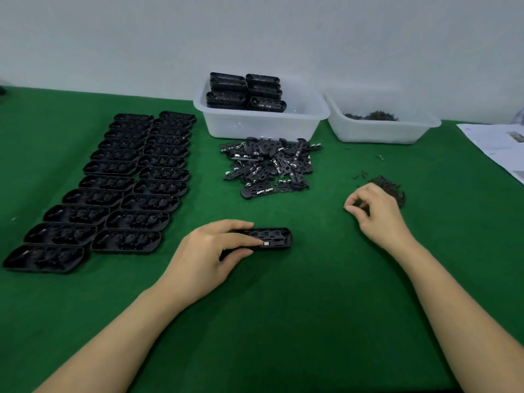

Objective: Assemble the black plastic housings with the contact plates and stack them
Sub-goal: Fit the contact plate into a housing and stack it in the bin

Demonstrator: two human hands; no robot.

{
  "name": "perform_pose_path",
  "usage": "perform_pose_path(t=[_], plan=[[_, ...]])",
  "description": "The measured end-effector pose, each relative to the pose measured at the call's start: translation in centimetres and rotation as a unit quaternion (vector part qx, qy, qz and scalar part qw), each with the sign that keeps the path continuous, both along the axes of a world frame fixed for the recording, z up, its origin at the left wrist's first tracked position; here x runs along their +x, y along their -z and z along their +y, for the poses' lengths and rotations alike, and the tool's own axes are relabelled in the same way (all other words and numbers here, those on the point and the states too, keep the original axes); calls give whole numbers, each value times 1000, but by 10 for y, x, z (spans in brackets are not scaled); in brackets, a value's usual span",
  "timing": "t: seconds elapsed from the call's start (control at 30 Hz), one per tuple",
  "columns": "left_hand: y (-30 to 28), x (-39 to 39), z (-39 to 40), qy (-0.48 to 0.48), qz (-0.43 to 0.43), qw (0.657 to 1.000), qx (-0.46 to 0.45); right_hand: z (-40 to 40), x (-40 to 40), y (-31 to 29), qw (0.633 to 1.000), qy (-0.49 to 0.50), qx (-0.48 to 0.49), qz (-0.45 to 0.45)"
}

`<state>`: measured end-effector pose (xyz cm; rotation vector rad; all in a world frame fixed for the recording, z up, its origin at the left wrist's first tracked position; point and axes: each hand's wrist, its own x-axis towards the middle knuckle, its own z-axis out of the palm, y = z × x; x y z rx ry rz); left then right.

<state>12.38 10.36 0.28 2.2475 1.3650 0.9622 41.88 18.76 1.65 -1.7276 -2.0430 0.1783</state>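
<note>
Broadly, a green cloth table (283, 321) fills the view, with a pale wall behind it at twelve o'clock. Over the nine-to-ten o'clock side lie two rows of empty housings (113, 180), black shells set open side up, edge to edge, running from near to far. At twelve o'clock stands a clear plastic bin (255, 124) holding stacked finished housings (245, 92), piled several high in two columns against its far wall. Just beside it, at one o'clock, a second clear bin (382, 129) holds a low heap of small dark parts. Printed paper sheets (499, 146) lie at the two o'clock edge. In front of the first bin, touching nothing else, sits a loose pile of contact plates (269, 165), black carriers with bright metal tabs, lying criss-cross.

Near the centre, the left hand (207, 256) grips the housing being assembled (269, 239) from its left end, thumb along the near side and fingers over the far side, hiding that end; a small bright contact shows in it by the fingertip. At two to three o'clock, well apart, the right hand (374, 211) has its fingers curled, thumb and forefinger pinching something too small to make out. Its knuckles partly hide a small heap of dark screws or pins (391, 188) just behind it, with a few strays scattered further out.
</note>
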Motion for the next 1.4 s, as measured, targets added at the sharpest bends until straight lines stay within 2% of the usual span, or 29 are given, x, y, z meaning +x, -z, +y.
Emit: perform_pose_path(t=[0.1, 0.2, 0.27, 0.33, 0.43, 0.73, 1.17, 1.3, 1.4], plan=[[1, -1, 0, 2, 3, 1000, 1, -4, -1, -5, 999, -8, -17, -28], [1, -1, 1, 5, 4, 1000, 4, -13, -16, -15, 998, -43, 26, -48], [1, -1, 1, 4, 7, 1000, 4, -28, -41, -26, 994, -99, 48, 14], [1, -1, 2, 6, 9, 1000, 3, -43, -67, -31, 984, -156, 31, 77], [1, -1, 1, 8, 19, 1000, 9, -57, -94, -27, 974, -193, -9, 119], [1, 0, 0, 11, 66, 996, 52, -58, -98, -7, 978, -115, -65, 162], [0, 0, 0, 13, 60, 997, 40, -57, -100, -7, 970, -104, -95, 198], [0, 0, 1, 10, 55, 998, 35, -55, -98, -8, 961, -88, -105, 239], [0, 0, 1, 10, 51, 998, 32, -56, -99, -8, 963, -91, -109, 231]])
